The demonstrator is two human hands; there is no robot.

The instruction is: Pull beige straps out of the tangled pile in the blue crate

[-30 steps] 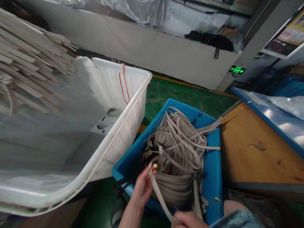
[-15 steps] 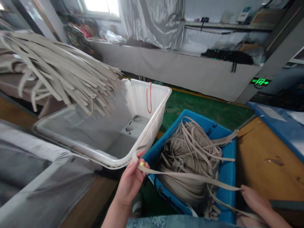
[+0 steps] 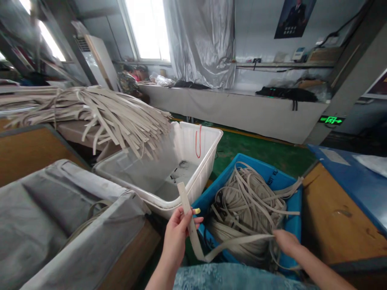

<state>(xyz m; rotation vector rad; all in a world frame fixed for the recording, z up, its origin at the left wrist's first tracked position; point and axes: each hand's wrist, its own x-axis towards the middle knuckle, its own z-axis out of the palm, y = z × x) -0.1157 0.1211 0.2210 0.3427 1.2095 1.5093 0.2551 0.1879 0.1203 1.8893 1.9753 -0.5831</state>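
The left hand pinches a flat beige strap near its free end, thumb and fingers closed on it so the tip stands up just above the knuckles, in front of the white tub. From that grip the strap loops down and across to the right hand, which is closed loosely around it where it comes out of the tangled heap of straps in the blue crate. The white tub sits just left of the crate, touching or nearly so, with a red cord hanging inside its far wall. A big bundle of cut straps lies on the worktop to the left, its ends drooping over the tub, and a grey cloth-lined bin stands in front of it. To do this well, I judge the left hand should keep a firm flat pinch so the strap does not twist, while the right hand lets the strap slide through a light grip, feeling for snags. The loops in the crate cross each other, so a hard pull could tighten a knot; easing the strap upward off the top of the heap looks safer than dragging it sideways.
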